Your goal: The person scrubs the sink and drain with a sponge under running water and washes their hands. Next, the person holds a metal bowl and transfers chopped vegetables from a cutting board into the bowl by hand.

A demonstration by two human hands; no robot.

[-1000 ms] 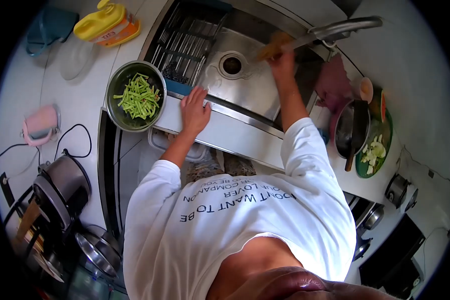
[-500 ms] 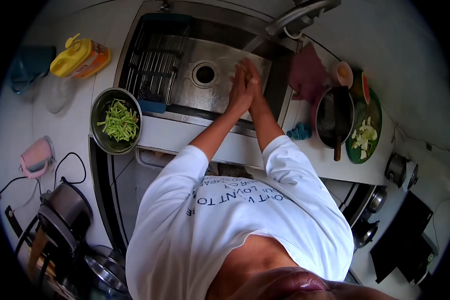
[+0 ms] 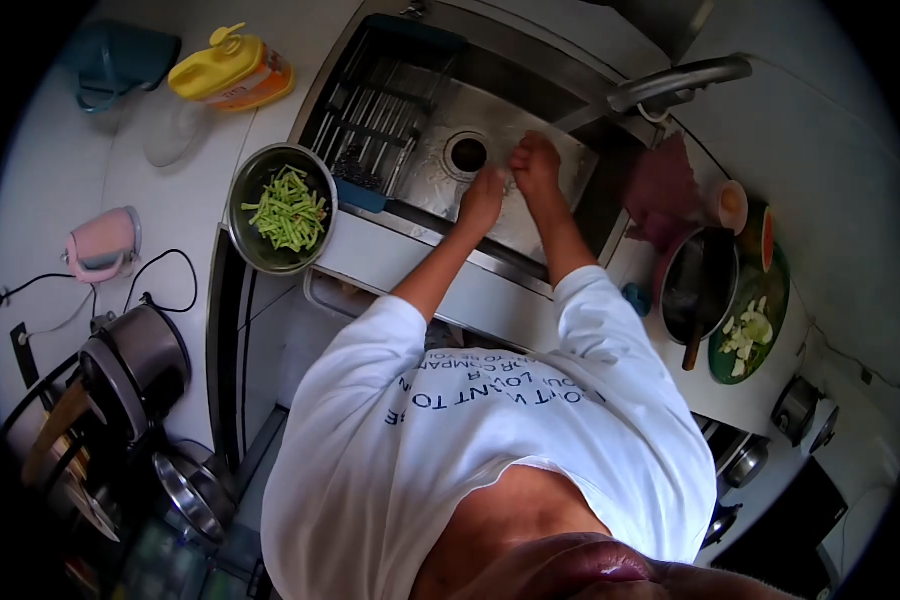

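With right hand curled narrow and left hand too blurred to tell, shaking could splash the nine-o'clock bowl.

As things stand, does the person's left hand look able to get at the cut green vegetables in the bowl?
Probably yes: the left hand is over the sink, the open bowl stands on the counter to its left, and nothing covers the green vegetables.

On the white shirt, nearer the wearer than the left hand, dark capitals read "WANT TO BE" after a creased "DON'T"; "LOVER" and "COMPAN" show beyond, distorted by folds. Left of that hand, the yellow jug's orange label is illegible.
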